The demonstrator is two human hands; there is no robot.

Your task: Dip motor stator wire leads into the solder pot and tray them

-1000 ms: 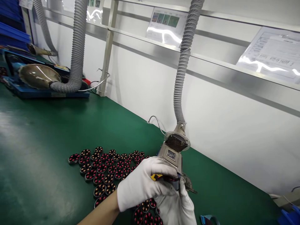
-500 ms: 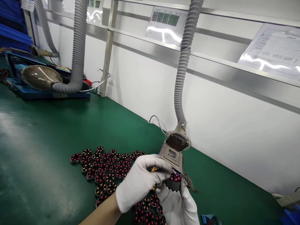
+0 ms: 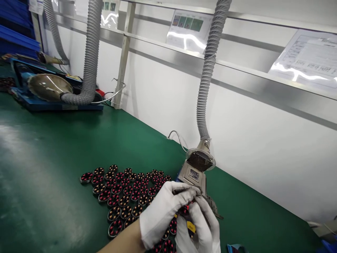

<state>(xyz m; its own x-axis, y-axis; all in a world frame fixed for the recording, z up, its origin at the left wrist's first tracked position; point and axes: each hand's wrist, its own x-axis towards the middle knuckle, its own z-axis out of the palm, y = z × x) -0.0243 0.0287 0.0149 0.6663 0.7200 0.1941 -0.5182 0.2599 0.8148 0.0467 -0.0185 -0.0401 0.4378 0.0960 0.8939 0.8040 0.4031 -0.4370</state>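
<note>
Both my hands wear white gloves with darkened fingertips and meet in front of a small metal-topped machine point(image 3: 195, 175). Between them is a black ring-shaped part with red segments point(image 3: 185, 208), mostly covered by fingers. My left hand point(image 3: 167, 211) grips it from the left, its thumb and fingers bent at the upper edge. From below and the right, my right hand point(image 3: 201, 225) wraps its fingers around the same part. Left of the hands, many similar black rings point(image 3: 123, 200) with red or yellowish segments lie flat on the green tabletop point(image 3: 65, 147).
A grey ribbed hose point(image 3: 206, 70) drops to a round hood point(image 3: 200, 158) behind the machine. Another hose point(image 3: 92, 52) reaches a blue apparatus point(image 3: 50, 88) at the far left. Papers in clear sleeves point(image 3: 188, 30) hang on the rails. A strap-like item point(image 3: 235, 248) lies at the bottom edge.
The ring part has been turned and drawn lower between my hands, so less of it shows. My right hand's fingers have come up over its front. My left hand has shifted slightly right.
</note>
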